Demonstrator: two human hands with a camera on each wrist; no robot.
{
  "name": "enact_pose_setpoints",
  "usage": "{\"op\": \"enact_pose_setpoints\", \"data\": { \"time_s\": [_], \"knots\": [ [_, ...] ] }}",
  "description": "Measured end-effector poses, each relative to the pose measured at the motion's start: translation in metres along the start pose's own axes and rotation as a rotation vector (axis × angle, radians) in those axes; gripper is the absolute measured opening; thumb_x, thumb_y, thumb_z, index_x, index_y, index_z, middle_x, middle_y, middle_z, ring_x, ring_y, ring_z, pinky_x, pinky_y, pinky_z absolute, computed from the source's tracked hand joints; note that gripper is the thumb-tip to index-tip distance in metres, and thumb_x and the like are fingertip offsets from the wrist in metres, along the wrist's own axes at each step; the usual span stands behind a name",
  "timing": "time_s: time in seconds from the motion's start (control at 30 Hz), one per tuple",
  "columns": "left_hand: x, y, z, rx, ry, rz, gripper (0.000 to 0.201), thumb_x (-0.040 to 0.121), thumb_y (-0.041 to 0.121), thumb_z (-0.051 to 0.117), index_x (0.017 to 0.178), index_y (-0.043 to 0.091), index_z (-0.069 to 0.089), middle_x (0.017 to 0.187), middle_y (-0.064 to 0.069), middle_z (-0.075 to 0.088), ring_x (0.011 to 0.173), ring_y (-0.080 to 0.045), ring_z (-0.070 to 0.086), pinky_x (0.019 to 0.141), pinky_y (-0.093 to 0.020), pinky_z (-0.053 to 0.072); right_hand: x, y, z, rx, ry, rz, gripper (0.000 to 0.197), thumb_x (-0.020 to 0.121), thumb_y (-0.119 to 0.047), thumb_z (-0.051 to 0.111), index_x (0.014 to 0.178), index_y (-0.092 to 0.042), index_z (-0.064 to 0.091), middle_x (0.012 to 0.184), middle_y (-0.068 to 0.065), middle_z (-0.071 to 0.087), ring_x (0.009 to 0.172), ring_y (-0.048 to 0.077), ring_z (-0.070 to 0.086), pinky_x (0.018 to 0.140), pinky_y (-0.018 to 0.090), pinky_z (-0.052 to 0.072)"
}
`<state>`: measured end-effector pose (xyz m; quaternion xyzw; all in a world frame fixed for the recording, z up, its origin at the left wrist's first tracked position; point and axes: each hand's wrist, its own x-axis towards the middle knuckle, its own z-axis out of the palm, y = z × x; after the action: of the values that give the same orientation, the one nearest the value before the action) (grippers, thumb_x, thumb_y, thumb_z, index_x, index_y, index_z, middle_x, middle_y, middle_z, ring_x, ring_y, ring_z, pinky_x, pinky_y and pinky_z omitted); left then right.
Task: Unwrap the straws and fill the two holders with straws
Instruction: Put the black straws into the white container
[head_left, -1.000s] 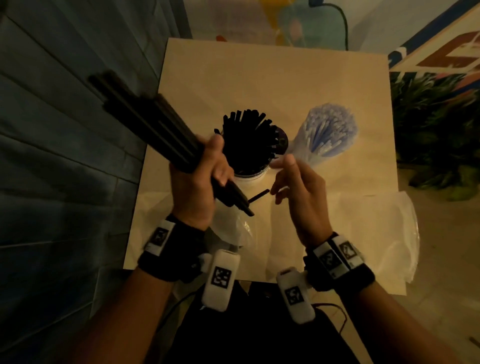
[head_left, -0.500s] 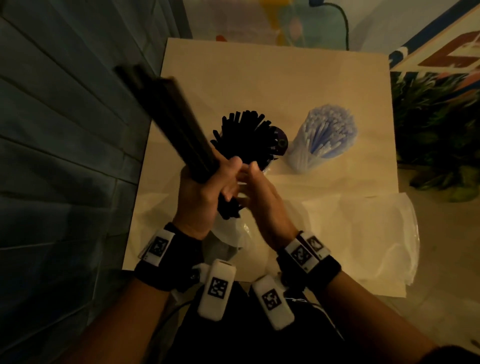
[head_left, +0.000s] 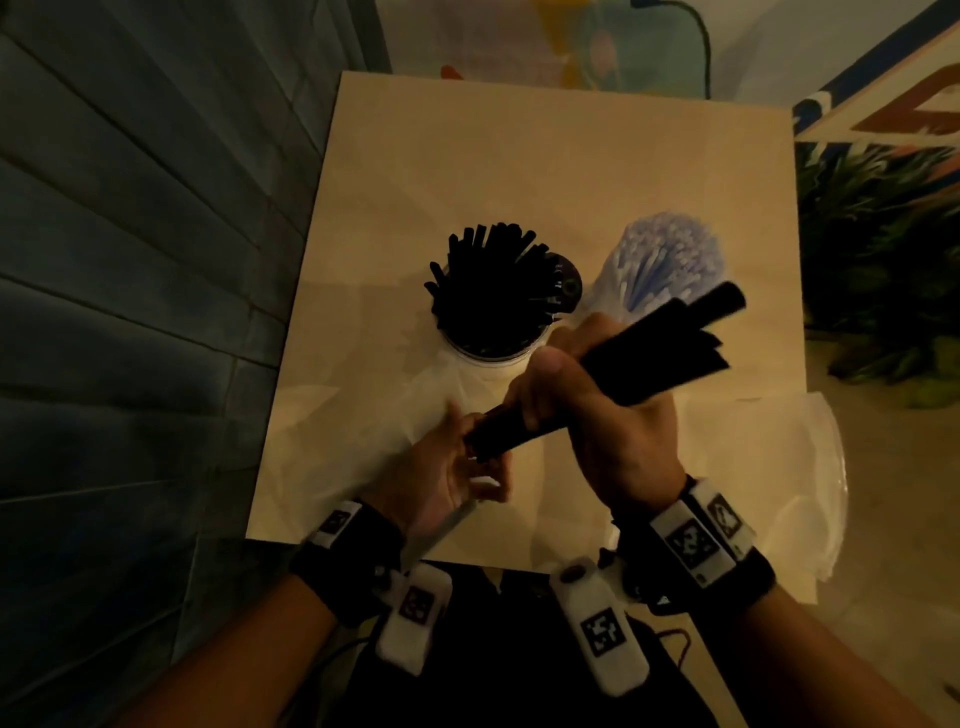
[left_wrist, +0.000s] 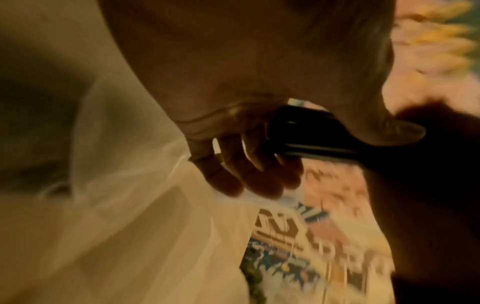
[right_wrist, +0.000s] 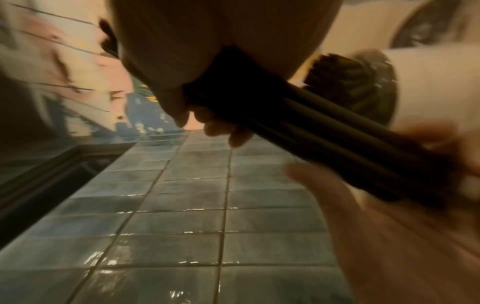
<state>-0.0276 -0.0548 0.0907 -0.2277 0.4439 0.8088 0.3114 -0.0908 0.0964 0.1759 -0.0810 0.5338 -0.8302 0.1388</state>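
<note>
Straws (head_left: 613, 369) – a black bundle gripped mid-length in the right hand (head_left: 608, 421), near end pinched by the left hand (head_left: 447, 467), above the table (head_left: 519, 156) | judged light, smooth, prone to fanning – best clasped mid-bundle | black-filled holder (head_left: 493, 312) nearly packed; wrapped blue-white bundle (head_left: 660, 265) just beside; loose plastic wrap (head_left: 769, 467) underneath.

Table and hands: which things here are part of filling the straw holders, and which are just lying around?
Part of the job:
- bundle of black straws, held by the right hand, its lower end at the left hand
- holder of black straws
- holder of pale straws

Just lying about:
- clear plastic wrapper on the table
- plants beside it
</note>
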Motion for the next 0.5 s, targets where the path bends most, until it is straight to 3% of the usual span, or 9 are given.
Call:
{"op": "enact_pose_setpoints", "data": {
  "time_s": [0.07,0.13,0.17,0.2,0.27,0.37,0.43,0.5],
  "knots": [
    [0.004,0.0,0.001,-0.221,-0.026,-0.082,0.075,0.086,0.078,0.033,0.115,0.021,0.073,0.099,-0.012,0.064,0.082,-0.026,0.06,0.064,-0.034,0.048,-0.003,0.004,0.0,-0.094,-0.042,0.012,0.019,0.087,-0.027,0.073,0.074,-0.018,0.062,0.067,0.011,0.06,0.06,0.034,0.061,0.06,0.053,0.052],
    [0.01,0.006,0.007,-0.222,-0.046,-0.075,0.059,0.101,0.062,0.024,0.118,0.03,0.071,0.126,-0.016,0.054,0.105,-0.032,0.053,0.07,-0.031,0.042,-0.007,0.011,-0.002,-0.203,-0.104,0.026,0.015,0.086,-0.018,0.074,0.078,-0.014,0.062,0.073,0.018,0.063,0.065,0.04,0.062,0.059,0.06,0.051],
    [0.011,0.009,0.01,-0.154,-0.044,-0.057,0.051,0.106,0.048,0.024,0.121,0.03,0.069,0.125,-0.017,0.054,0.102,-0.033,0.052,0.066,-0.032,0.039,-0.008,0.013,-0.004,-0.216,-0.119,0.03,0.013,0.085,-0.014,0.074,0.081,-0.011,0.062,0.076,0.022,0.063,0.068,0.044,0.062,0.061,0.062,0.05],
    [0.012,0.012,0.013,-0.058,-0.029,-0.061,0.043,0.106,0.038,0.029,0.119,0.026,0.068,0.11,-0.017,0.061,0.088,-0.029,0.057,0.059,-0.031,0.039,-0.007,0.014,-0.006,-0.21,-0.112,0.035,0.014,0.084,-0.013,0.074,0.082,-0.009,0.062,0.078,0.024,0.063,0.071,0.046,0.062,0.063,0.062,0.05],
    [0.014,0.019,0.015,0.1,0.006,-0.093,0.034,0.098,0.039,0.045,0.103,0.013,0.067,0.073,-0.01,0.062,0.059,-0.02,0.056,0.05,-0.028,0.042,-0.003,0.009,-0.009,-0.163,-0.066,0.047,0.018,0.085,-0.022,0.074,0.08,-0.011,0.061,0.073,0.021,0.063,0.068,0.044,0.062,0.063,0.056,0.053],
    [0.021,0.031,0.013,0.334,0.103,-0.115,0.044,0.1,0.041,0.047,0.094,0.0,0.064,0.074,-0.016,0.064,0.061,-0.023,0.061,0.053,-0.029,0.051,0.012,0.003,-0.02,-0.133,0.011,0.007,0.023,0.09,-0.026,0.069,0.075,-0.011,0.059,0.063,0.007,0.06,0.056,0.032,0.058,0.06,0.044,0.049],
    [0.029,0.035,0.004,0.489,0.26,-0.051,0.041,0.098,0.038,0.055,0.09,-0.001,0.063,0.076,-0.018,0.065,0.061,-0.022,0.063,0.057,-0.031,0.056,0.025,0.006,-0.03,-0.174,0.11,-0.017,0.025,0.09,-0.025,0.07,0.072,-0.013,0.058,0.059,0.003,0.058,0.053,0.031,0.054,0.06,0.048,0.047],
    [0.036,0.034,-0.015,0.583,0.416,0.037,0.036,0.095,0.035,0.061,0.077,0.005,0.061,0.069,-0.014,0.066,0.061,-0.023,0.064,0.068,-0.039,0.058,0.041,0.011,-0.039,-0.233,0.187,-0.044,0.024,0.09,-0.021,0.069,0.072,-0.011,0.058,0.06,0.003,0.059,0.054,0.032,0.055,0.06,0.051,0.049]
  ]
}}
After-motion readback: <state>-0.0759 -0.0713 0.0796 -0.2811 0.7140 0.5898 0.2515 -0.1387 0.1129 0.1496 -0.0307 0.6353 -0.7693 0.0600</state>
